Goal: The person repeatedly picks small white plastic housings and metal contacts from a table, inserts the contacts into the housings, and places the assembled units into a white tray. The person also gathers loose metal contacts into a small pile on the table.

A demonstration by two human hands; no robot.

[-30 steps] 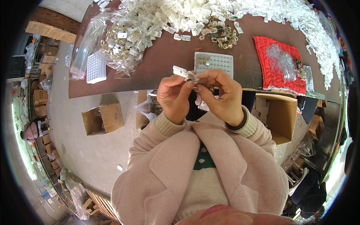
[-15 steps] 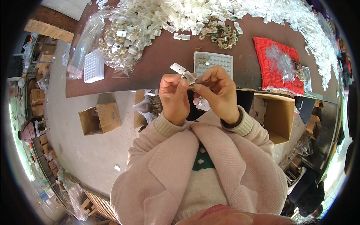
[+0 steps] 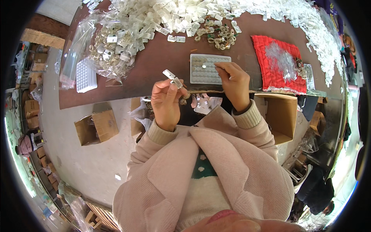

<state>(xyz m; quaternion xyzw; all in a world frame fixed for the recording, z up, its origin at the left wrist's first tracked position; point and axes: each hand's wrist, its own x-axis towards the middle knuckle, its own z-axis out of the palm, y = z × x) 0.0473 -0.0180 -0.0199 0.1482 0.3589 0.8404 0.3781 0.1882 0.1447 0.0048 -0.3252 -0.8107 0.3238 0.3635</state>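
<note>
Well to the left of the white cell tray [image 3: 203, 76], a stack of white trays [image 3: 86, 75] stands on my brown table [image 3: 148, 63], and on the floor, also left of the tray but nearer my body, lies an open cardboard box [image 3: 107, 125]. Next comes a clear plastic bag [image 3: 112, 56] of small parts, left of the tray and beyond it. My left hand [image 3: 165, 103], nearer me and just left of the tray, is closed, thumb and fingers pinching an open white plastic case [image 3: 169, 74] that tilts up to the left; whether it also has hold of the brownish coil [image 3: 184, 98] beside it, I can't tell. Beyond the tray spreads a heap of white pieces [image 3: 170, 17]. My right hand [image 3: 235, 83] reaches over the tray's right edge, fingers curled, thumb and forefinger close together; I can't tell if they grip anything. Right of the tray lies a red cloth [image 3: 259, 50] bearing clear pieces [image 3: 284, 58].
</note>
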